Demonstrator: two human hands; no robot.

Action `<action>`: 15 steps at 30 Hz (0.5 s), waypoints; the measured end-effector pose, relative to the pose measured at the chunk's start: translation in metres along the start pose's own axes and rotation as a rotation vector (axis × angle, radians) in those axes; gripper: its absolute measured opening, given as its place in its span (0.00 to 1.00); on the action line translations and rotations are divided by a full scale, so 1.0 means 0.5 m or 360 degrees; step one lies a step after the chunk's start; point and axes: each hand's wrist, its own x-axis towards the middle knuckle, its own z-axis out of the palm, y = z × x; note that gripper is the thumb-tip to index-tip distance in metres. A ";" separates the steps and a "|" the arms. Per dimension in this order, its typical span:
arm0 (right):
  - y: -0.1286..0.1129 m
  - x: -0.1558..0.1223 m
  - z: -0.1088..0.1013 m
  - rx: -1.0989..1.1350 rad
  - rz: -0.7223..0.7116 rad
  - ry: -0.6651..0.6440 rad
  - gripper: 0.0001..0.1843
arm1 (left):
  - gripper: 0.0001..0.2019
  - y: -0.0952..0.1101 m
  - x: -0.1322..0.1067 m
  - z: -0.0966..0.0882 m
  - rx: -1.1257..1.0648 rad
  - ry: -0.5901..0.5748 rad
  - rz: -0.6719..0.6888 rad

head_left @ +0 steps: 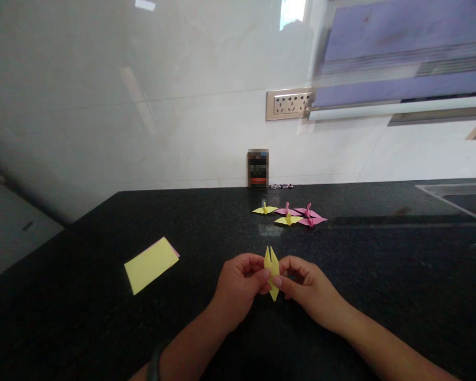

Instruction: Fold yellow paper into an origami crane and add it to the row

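Between my two hands is a piece of folded yellow origami paper (274, 264), long and narrow, with two points at its far end and one point at the near end. My left hand (241, 283) pinches its left side, thumb on top. From the right, my right hand (307, 286) grips the other edge between thumb and fingers. Beyond the hands stand several finished paper cranes: yellow cranes (289, 219) and pink cranes (310, 220), grouped close together. Off to the left lies a small stack of yellow paper (153, 265), with a pink edge showing under it.
A phone-like upright object (258, 168), its front blurred out, leans at the wall beside a beaded string (281, 186). The black countertop (206, 222) meets a pale tiled wall with a socket panel (289, 104). A glass-like inset panel (460, 198) is at the right.
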 end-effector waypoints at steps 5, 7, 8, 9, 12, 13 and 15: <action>0.001 -0.001 -0.002 0.0146 0.0063 0.0055 0.14 | 0.08 0.003 -0.003 0.003 -0.0102 -0.0007 -0.0048; 0.002 -0.002 -0.001 0.0151 0.0057 0.0078 0.14 | 0.08 0.003 -0.003 0.003 -0.0118 -0.0029 -0.0032; 0.002 -0.002 0.000 0.0135 0.0045 0.0100 0.13 | 0.07 0.003 -0.003 0.003 -0.0122 -0.0032 -0.0016; 0.002 -0.002 0.002 0.0112 0.0030 0.0130 0.13 | 0.07 0.003 -0.004 0.004 -0.0124 -0.0031 -0.0004; 0.003 -0.003 0.005 0.0077 -0.0011 0.0202 0.10 | 0.05 0.004 -0.005 0.004 -0.0121 -0.0001 -0.0017; 0.004 -0.003 0.006 0.0082 -0.0015 0.0203 0.10 | 0.05 0.004 -0.005 0.005 -0.0118 0.0002 -0.0029; 0.003 -0.003 0.007 0.0092 -0.0004 0.0183 0.10 | 0.05 0.004 -0.006 0.006 -0.0122 -0.0013 -0.0041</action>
